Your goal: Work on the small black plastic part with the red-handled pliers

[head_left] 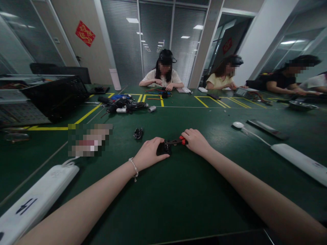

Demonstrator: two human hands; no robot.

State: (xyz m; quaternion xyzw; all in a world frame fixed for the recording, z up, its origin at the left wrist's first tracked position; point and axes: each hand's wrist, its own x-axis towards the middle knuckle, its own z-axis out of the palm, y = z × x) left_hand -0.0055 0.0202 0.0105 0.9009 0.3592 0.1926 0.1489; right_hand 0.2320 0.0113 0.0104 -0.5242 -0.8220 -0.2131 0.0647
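My left hand [150, 153] grips a small black part [163, 149] between thumb and fingers, low over the green table. Small metal pieces show on the part's right side, but its exact kind is unclear. Wrapped round the red handles of a pair of pliers [176, 141] is my right hand [195, 140]. The jaws of the pliers point left and meet the black part. Just beyond my left hand lies another small dark piece [138, 133], apart from both hands.
White power strips [298, 161] lie at right and left. A pile of cables [127, 104] sits ahead, near a black computer case [56, 97]. A white mouse-shaped object [238, 125] and a dark flat bar [267, 129] lie right. Several people sit along the far side.
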